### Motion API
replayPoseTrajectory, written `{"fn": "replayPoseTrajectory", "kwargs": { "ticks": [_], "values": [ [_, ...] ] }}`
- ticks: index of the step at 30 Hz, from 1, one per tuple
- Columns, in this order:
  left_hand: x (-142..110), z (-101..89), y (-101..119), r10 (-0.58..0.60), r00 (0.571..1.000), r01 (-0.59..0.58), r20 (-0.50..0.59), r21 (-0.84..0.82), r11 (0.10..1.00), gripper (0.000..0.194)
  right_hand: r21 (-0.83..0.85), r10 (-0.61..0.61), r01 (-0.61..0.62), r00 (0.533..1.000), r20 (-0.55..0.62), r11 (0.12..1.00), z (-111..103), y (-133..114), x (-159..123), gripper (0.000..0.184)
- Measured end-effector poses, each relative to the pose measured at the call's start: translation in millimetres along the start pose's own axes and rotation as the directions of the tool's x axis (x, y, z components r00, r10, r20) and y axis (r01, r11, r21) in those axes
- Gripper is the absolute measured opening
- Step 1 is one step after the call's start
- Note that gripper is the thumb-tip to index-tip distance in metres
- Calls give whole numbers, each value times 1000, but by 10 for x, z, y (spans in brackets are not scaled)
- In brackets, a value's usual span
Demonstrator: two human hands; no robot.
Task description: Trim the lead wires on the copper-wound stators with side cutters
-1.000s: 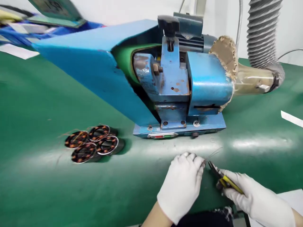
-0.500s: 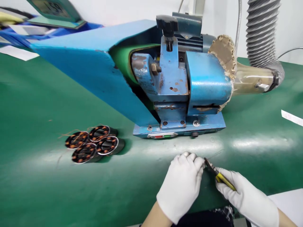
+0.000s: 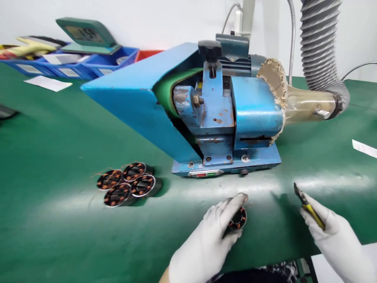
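I judge the step as positioning: fingers of my left hand (image 3: 203, 241) hold a wound cylinder (image 3: 240, 217); right hand (image 3: 337, 232), at three o'clock, grips pliers (image 3: 312, 214). Next calls for steadiness.

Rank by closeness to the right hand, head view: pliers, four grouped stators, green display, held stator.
1. Pliers, in the right hand.
2. Held stator, in the left hand.
3. Four grouped stators, left side.
4. Green display, back left.

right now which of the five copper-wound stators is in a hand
The lone stator in the left hand, in front of the blue belt grinder; the other four stators stand clustered farther left, untouched.
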State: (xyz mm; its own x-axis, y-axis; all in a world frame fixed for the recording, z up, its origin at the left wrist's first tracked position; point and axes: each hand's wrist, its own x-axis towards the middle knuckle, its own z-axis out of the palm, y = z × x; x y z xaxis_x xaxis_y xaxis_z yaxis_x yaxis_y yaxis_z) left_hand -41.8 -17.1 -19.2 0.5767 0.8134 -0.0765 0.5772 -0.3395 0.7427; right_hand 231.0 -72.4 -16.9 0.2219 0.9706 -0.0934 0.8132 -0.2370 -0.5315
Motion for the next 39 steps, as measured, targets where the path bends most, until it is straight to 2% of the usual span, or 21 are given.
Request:
{"fn": "replayPoseTrajectory", "kwargs": {
  "ticks": [2, 4, 5, 7, 9, 11, 12, 14, 15, 16, 18, 20, 23, 25, 27, 29, 30, 33, 36, 37, 39],
  "values": [
    [-32, 79, -18, -100, 989, 97, -110, -34, 995, 68, -188, -43, 32, 998, -55, 982, -9, 3, 0, 49],
    [-28, 148, -3, -199, 947, 170, -251, -130, 977, 67, -357, -74, 44, 995, -72, 933, 12, -65, 13, 53],
    [-24, 162, 6, -223, 917, 162, -331, -201, 966, 63, -419, -87, 46, 993, -78, 907, 30, -105, 23, 54],
    [-37, 139, 9, -240, 835, 69, -495, -338, 939, 39, -476, -114, 59, 989, -89, 877, 69, -156, 51, 58],
    [-85, 64, -5, -288, 725, -26, -625, -442, 897, 13, -470, -124, 66, 988, -94, 880, 93, -148, 83, 59],
    [-145, -17, -19, -395, 623, -55, -675, -542, 839, 29, -426, -122, 86, 991, -58, 901, 94, -95, 108, 59],
    [-170, -46, -22, -457, 586, -48, -669, -592, 805, 33, -403, -124, 100, 992, -34, 910, 88, -64, 116, 59],
    [-197, -77, -21, -539, 550, -22, -638, -656, 755, 34, -381, -138, 131, 990, 8, 915, 74, -12, 118, 62],
    [-198, -81, -16, -544, 561, -8, -623, -662, 749, 33, -392, -146, 141, 989, 16, 909, 70, 4, 115, 66],
    [-191, -84, -8, -534, 592, 6, -603, -659, 752, 32, -418, -155, 148, 988, 17, 896, 69, 13, 111, 70],
    [-160, -93, 12, -466, 695, 26, -548, -628, 778, 28, -483, -177, 169, 984, 30, 859, 79, 18, 109, 77],
    [-118, -119, 34, -361, 789, 21, -498, -564, 825, 23, -529, -218, 217, 974, 61, 821, 99, 17, 124, 82],
    [-73, -185, 52, -155, 877, -37, -455, -387, 921, 17, -548, -267, 279, 958, 104, 788, 131, 25, 191, 86],
    [-71, -232, 51, -22, 929, -61, -371, -211, 976, 8, -535, -290, 307, 950, 118, 787, 150, 44, 266, 76],
    [-83, -271, 48, 11, 974, -11, -225, -1, 1000, 32, -519, -317, 326, 942, 109, 790, 176, 71, 356, 55],
    [-85, -299, 53, -22, 996, 38, -83, 199, 979, 60, -518, -346, 325, 936, 59, 791, 212, 91, 437, 44],
    [-74, -305, 62, -36, 999, 41, -22, 271, 962, 66, -524, -353, 311, 935, 22, 793, 233, 91, 464, 43],
    [-9, -267, 109, -10, 997, -17, 75, 353, 935, 63, -512, -339, 249, 937, -89, 822, 289, 16, 449, 37],
    [18, -107, 142, -19, 999, 30, -32, 401, 916, 61, -320, -277, 210, 945, -177, 924, 316, -190, 295, 33],
    [1, -32, 132, -22, 996, 57, -89, 418, 907, 66, -201, -251, 219, 956, -152, 955, 319, -278, 232, 33],
    [-66, 120, 66, -31, 978, 120, -205, 438, 891, 86, 34, -205, 205, 979, 5, 978, 328, -462, 124, 37]
  ]
}}
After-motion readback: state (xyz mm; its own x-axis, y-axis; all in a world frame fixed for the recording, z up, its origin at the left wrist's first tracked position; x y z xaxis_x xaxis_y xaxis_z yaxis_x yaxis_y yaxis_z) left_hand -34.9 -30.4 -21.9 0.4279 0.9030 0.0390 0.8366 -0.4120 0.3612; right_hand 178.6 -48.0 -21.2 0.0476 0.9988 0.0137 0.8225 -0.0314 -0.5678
